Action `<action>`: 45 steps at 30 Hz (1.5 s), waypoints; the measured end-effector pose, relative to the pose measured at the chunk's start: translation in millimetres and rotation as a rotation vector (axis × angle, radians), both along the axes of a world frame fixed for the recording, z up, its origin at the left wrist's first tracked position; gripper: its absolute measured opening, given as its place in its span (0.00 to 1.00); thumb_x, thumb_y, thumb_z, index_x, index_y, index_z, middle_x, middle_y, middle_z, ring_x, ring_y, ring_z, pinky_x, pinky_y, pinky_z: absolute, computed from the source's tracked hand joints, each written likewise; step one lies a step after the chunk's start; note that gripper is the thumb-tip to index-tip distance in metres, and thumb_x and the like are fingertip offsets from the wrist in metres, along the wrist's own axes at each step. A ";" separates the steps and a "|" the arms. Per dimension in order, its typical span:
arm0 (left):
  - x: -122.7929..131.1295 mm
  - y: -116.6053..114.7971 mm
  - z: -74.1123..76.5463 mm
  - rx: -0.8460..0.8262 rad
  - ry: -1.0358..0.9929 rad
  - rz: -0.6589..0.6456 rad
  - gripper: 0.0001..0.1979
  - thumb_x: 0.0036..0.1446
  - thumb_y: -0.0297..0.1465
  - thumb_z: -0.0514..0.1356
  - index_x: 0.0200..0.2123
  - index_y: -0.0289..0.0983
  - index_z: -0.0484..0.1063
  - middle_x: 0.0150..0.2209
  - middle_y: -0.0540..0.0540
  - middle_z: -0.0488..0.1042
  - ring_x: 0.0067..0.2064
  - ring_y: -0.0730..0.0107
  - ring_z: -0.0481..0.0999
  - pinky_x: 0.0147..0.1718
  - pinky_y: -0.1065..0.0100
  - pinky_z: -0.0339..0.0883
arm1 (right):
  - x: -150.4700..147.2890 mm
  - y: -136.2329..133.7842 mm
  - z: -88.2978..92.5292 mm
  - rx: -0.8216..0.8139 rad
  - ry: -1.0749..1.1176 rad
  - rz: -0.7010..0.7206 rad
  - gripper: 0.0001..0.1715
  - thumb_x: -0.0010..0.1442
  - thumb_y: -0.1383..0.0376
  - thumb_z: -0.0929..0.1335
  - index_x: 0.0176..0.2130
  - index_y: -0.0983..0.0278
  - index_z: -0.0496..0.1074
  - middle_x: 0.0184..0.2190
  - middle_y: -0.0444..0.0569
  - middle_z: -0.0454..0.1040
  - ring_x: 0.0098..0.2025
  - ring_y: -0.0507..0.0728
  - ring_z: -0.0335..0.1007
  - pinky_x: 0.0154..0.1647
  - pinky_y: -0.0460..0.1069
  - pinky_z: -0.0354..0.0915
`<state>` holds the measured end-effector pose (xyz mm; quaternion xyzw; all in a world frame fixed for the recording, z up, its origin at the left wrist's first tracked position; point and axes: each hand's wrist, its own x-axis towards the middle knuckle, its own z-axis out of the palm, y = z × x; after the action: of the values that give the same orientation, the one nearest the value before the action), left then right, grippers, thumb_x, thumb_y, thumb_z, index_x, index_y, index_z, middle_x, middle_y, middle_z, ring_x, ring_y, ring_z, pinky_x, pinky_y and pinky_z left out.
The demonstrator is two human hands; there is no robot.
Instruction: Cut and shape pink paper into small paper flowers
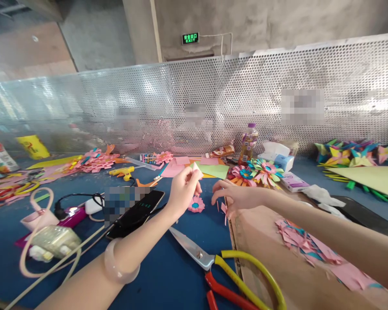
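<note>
My left hand (185, 188) is closed in a pinch on a small pale pink paper piece (196, 167), raised above the table. Just below it lies a pink paper flower (196, 204) with a blue centre. To the right, my right hand (234, 196) hovers at the cardboard's left edge, fingers curved and apart. Narrow pink paper strips (224, 212) show beneath its fingers; whether they touch is unclear. Nearer to me lie large open scissors (202, 257) with one yellow and one red handle, partly over the cardboard (261, 245).
Pink and blue paper strips (310, 245) lie on the cardboard. Behind the hands are coloured sheets (216, 171), finished paper flowers (258, 172), and a drink bottle (248, 144). At left are a phone (142, 211), cables, a power strip (71, 216) and a yellow glue gun (122, 173).
</note>
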<state>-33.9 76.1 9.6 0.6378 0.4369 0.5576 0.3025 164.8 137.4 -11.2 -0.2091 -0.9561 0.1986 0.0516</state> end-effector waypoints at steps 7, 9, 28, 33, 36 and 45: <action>0.1 -0.4 0.2 0.004 0.020 0.001 0.12 0.56 0.38 0.52 0.25 0.36 0.64 0.15 0.53 0.66 0.17 0.77 0.65 0.18 0.75 0.60 | -7.4 4.1 5.8 -0.025 -0.093 0.005 0.21 0.43 0.51 0.72 0.34 0.60 0.72 0.44 0.49 0.57 0.49 0.60 0.52 0.52 0.55 0.52; 0.1 -0.4 0.2 0.000 0.025 0.000 0.13 0.56 0.38 0.52 0.25 0.36 0.64 0.15 0.53 0.66 0.17 0.77 0.65 0.18 0.75 0.60 | -6.5 5.9 3.3 -0.012 -0.083 0.019 0.20 0.44 0.52 0.72 0.34 0.61 0.72 0.44 0.49 0.58 0.49 0.60 0.52 0.52 0.55 0.53; 1.8 -2.6 0.4 -0.006 0.038 -0.007 0.12 0.56 0.37 0.52 0.25 0.37 0.63 0.15 0.53 0.66 0.17 0.77 0.65 0.19 0.75 0.61 | 17.6 -40.0 -8.7 0.013 0.183 -0.130 0.27 0.59 0.63 0.63 0.58 0.55 0.59 0.43 0.49 0.71 0.44 0.55 0.66 0.45 0.50 0.63; 2.4 -2.6 0.4 0.002 0.053 -0.007 0.12 0.57 0.37 0.52 0.24 0.37 0.64 0.15 0.53 0.66 0.17 0.77 0.65 0.19 0.75 0.60 | 13.4 -30.3 -6.8 -0.075 0.165 -0.155 0.30 0.54 0.68 0.65 0.56 0.55 0.61 0.40 0.48 0.70 0.37 0.53 0.66 0.37 0.48 0.63; 2.5 -2.7 -0.1 0.004 0.057 -0.007 0.12 0.56 0.37 0.52 0.24 0.37 0.64 0.15 0.53 0.67 0.17 0.77 0.65 0.19 0.75 0.61 | 9.4 -20.9 -7.3 -0.210 0.150 -0.197 0.33 0.51 0.69 0.67 0.56 0.56 0.62 0.36 0.46 0.71 0.34 0.53 0.66 0.34 0.47 0.63; 3.1 -2.3 -0.5 -0.015 0.064 -0.003 0.12 0.56 0.37 0.52 0.24 0.37 0.63 0.15 0.53 0.66 0.17 0.77 0.65 0.19 0.76 0.60 | 6.4 -13.0 -8.3 -0.339 0.106 -0.256 0.28 0.48 0.67 0.68 0.51 0.59 0.67 0.32 0.45 0.71 0.32 0.53 0.65 0.31 0.46 0.59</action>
<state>-30.8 73.8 9.0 0.6536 0.4497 0.5330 0.2941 171.3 124.4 -19.4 -0.3236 -0.8707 0.3591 0.0905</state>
